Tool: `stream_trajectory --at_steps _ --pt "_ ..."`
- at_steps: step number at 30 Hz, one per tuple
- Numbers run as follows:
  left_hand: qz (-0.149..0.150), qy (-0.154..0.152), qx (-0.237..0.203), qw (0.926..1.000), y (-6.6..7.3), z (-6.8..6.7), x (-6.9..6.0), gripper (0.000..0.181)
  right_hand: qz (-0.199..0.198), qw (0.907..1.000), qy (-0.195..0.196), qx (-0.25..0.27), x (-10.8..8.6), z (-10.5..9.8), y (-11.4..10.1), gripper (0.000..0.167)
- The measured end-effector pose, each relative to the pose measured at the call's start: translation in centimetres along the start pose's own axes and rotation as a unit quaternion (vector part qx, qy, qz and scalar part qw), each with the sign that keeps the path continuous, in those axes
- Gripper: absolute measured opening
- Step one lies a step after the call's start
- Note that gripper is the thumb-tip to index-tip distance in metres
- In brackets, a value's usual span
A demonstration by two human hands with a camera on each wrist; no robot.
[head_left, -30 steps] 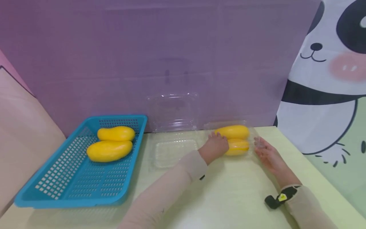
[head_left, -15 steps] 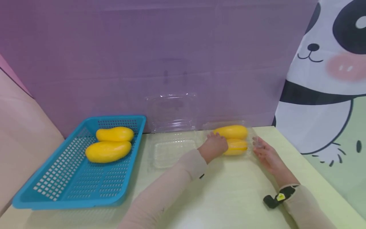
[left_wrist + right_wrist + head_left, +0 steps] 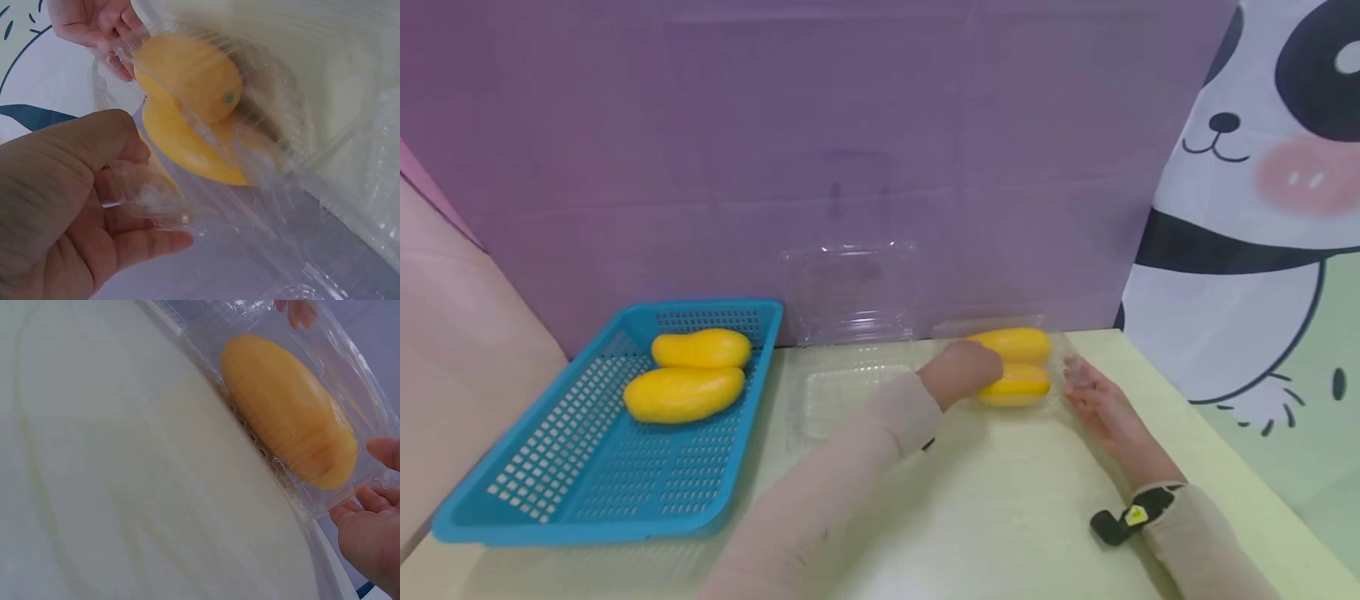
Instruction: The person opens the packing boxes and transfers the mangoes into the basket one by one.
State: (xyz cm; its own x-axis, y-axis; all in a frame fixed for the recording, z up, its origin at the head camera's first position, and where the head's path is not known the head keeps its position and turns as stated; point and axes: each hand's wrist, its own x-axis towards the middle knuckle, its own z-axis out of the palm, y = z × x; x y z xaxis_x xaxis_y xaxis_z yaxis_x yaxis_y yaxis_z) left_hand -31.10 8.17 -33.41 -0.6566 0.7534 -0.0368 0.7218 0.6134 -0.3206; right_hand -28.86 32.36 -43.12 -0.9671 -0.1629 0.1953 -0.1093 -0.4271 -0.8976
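At the right back of the table, a clear plastic container [image 3: 1060, 404] [image 3: 319, 509] holds two yellow gourd-like pieces, the rear one [image 3: 1018, 343] behind the front one [image 3: 1018, 383]. My left hand [image 3: 961, 371] [image 3: 69, 206] is at the container's left side, thumb and fingers pinching its clear plastic. At the right end, my right hand [image 3: 1105, 412] [image 3: 375, 540] grips the edge, thumb above and fingers below. Transparent plastic covers the yellow pieces [image 3: 187, 75] [image 3: 287, 409] in both wrist views. The left fingertips are hidden in the head view.
An open clear container [image 3: 857, 404] stands left of the left hand, its lid [image 3: 853, 292] upright against the purple backdrop [image 3: 835, 108]. A blue basket [image 3: 647, 529] at the left bears two more yellow pieces [image 3: 700, 348] [image 3: 683, 394]. A panda picture [image 3: 1217, 333] hangs at the right.
In the head view, my left hand has turned and its fingers, spread over the container's left side before, now point down out of sight. The right hand looks still.
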Motion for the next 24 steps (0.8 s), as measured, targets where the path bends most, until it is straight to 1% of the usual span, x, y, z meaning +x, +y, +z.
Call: stream_trajectory --at_steps 1,3,5,7,12,15,17,19,21,22,24 --pt "0.012 0.013 0.011 0.9998 -0.1 0.1 -0.1 0.019 -0.003 1.0 0.0 0.004 0.0 0.0 0.0 0.054" --pt "0.024 0.035 0.032 0.9986 -0.1 0.4 -0.2 0.017 -0.009 0.9999 0.0 0.009 0.1 -0.1 0.0 0.052" --pt "0.024 0.046 0.041 0.9978 -0.1 0.8 -0.2 0.016 -0.01 0.9998 0.001 0.017 0.1 0.0 0.0 0.051" --pt "0.018 0.051 0.051 0.9972 0.0 1.1 -0.3 0.015 -0.008 0.9998 0.005 0.016 0.1 0.0 0.0 0.049" --pt "-0.018 0.039 0.033 0.9985 0.3 1.0 -0.2 0.013 0.005 0.9997 0.022 0.011 0.0 0.2 -0.3 0.047" --pt "-0.042 0.031 0.012 0.9986 0.6 0.8 -0.1 0.012 0.005 0.9997 0.025 0.004 0.0 0.2 -0.4 0.046" --pt "-0.056 0.023 0.001 0.9982 0.8 0.8 -0.1 0.014 0.003 0.9997 0.022 0.008 0.0 0.3 -0.4 0.047" --pt "-0.069 0.013 -0.013 0.9975 1.0 0.8 0.1 0.02 0.0 0.9998 0.018 0.012 0.0 0.3 -0.3 0.047" --pt "-0.074 0.006 -0.028 0.9968 1.3 0.8 0.3 0.028 0.001 0.9996 0.02 0.019 -0.1 0.4 -0.3 0.045" --pt "-0.072 0.007 -0.034 0.9968 1.4 0.8 0.4 0.032 0.004 0.9995 0.022 0.022 -0.1 0.4 -0.4 0.048" --pt "-0.064 0.011 -0.044 0.9969 1.8 0.8 0.8 0.037 0.012 0.9994 0.03 0.017 -0.1 0.5 -0.5 0.058"
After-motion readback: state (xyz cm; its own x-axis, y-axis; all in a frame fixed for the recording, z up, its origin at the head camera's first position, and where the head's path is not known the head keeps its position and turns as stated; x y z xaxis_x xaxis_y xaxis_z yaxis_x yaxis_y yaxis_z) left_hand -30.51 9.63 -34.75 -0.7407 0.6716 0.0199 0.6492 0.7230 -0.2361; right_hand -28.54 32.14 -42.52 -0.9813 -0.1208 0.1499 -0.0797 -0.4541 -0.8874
